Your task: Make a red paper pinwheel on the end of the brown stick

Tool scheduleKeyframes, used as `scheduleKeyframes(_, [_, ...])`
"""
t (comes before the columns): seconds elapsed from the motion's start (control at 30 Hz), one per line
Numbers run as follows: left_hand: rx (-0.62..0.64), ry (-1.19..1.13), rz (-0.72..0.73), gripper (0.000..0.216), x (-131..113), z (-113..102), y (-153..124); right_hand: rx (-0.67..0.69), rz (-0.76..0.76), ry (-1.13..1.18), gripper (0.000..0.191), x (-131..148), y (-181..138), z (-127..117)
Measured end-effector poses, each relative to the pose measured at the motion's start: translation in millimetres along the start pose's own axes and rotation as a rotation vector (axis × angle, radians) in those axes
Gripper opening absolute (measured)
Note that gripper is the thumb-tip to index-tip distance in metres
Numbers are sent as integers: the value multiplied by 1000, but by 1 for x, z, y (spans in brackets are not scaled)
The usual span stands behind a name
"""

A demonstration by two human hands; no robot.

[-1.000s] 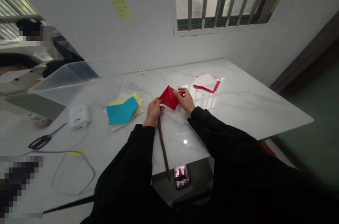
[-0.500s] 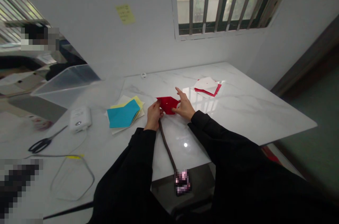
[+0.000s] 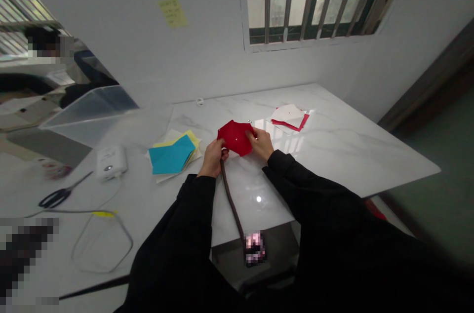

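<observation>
Both hands hold a folded red paper (image 3: 235, 137) just above the white marble table (image 3: 333, 150). My left hand (image 3: 214, 157) pinches its lower left edge. My right hand (image 3: 262, 143) grips its right side, fingers curled over the paper. A dark strap (image 3: 231, 199) hangs from near my left hand down to the table's front edge.
A stack of blue, yellow and white papers (image 3: 173, 154) lies left of my hands. Red and white sheets (image 3: 289, 117) lie beyond my right hand. A white device (image 3: 109, 161), scissors (image 3: 59, 195), a cable loop (image 3: 101, 241) and a clear plastic box (image 3: 87, 113) sit at the left. Another person sits at the far left.
The red paper has been turned and tipped up between my hands, now showing a broader face. My right forefinger, stretched out half a second ago, has closed onto the paper.
</observation>
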State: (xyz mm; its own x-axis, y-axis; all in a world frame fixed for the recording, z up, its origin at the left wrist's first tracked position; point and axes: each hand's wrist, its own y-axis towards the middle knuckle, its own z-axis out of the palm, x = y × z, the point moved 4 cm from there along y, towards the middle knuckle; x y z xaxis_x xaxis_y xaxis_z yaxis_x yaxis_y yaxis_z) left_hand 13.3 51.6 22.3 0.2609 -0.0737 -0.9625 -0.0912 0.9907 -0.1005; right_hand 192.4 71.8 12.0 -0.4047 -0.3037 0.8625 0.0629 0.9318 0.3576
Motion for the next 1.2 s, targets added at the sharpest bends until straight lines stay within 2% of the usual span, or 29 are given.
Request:
scheduleKeyframes(0.1, [24,44,20,17,0,-2,1,-3,107,112,36,-11,5,-1])
scheduleKeyframes(0.23, [-19,130,2,18,3,-6,3,-13,248,341,34,-24,12,0])
scheduleKeyframes(0.37, [-105,191,40,30,1,-9,3,25,384,598,28,-29,14,5])
scheduleKeyframes(0.47, [-117,129,46,38,-3,-9,2,40,396,738,19,-29,15,5])
scheduleKeyframes(0.57, [-100,13,31,40,-6,-9,1,17,417,800,25,-32,15,2])
scheduleKeyframes(0.7, [-75,-48,65,34,-10,-8,1,-49,505,759,31,-37,15,-3])
scheduleKeyframes(0.93, [-6,95,99,33,-7,-6,-1,-55,374,713,44,-35,19,-9])
scheduleKeyframes(1.03, [21,97,90,44,-6,-6,-1,2,330,711,40,-33,19,-11])
scheduleKeyframes(1.2, [-14,24,43,51,-8,-10,-1,144,307,719,32,-28,18,-13])
